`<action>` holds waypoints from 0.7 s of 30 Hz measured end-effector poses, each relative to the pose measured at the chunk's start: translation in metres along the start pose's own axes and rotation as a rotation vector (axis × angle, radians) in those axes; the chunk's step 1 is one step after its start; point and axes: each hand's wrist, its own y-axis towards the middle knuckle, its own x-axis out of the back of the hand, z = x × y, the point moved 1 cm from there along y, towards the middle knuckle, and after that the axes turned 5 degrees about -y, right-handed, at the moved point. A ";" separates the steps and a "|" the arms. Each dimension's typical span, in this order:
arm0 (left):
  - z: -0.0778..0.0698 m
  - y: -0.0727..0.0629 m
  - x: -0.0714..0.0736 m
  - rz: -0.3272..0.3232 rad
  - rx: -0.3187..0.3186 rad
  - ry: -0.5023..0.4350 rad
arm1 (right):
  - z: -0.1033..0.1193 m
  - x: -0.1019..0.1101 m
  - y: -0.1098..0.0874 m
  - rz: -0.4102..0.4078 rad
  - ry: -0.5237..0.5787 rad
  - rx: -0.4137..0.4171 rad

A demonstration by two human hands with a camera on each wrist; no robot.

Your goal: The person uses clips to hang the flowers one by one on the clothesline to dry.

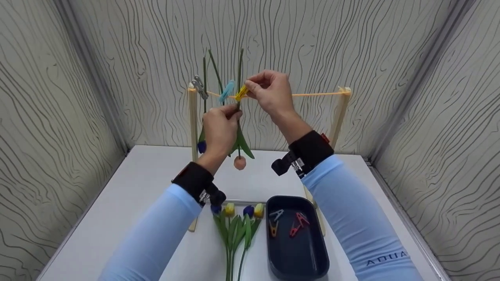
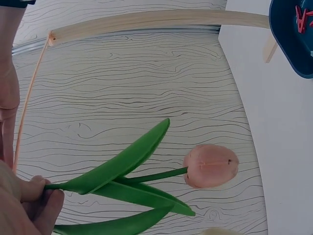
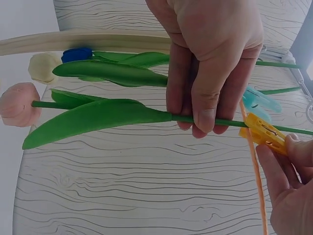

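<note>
My left hand (image 1: 220,128) pinches the green stem of a pink tulip (image 2: 211,165), which hangs head down by the orange string (image 1: 312,94). Just above those fingers, my right hand (image 1: 273,93) pinches a yellow clothespin (image 3: 266,133) whose jaws sit over the string and stem. To the left, a light blue clothespin (image 1: 227,91) and a grey clothespin (image 1: 199,87) are clipped on the string. Two more tulips hang there upside down, a blue tulip (image 3: 77,54) and a pale cream tulip (image 3: 44,67), partly behind the left hand in the head view.
Wooden posts (image 1: 193,125) hold up the string at both ends. On the white table (image 1: 156,171) lie several blue and yellow tulips (image 1: 234,230). Beside them stands a dark blue tray (image 1: 299,257) with several clothespins (image 1: 297,226) inside.
</note>
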 end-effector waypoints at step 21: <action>-0.001 -0.010 0.005 -0.007 0.011 -0.028 | 0.001 -0.001 -0.011 0.020 0.019 -0.129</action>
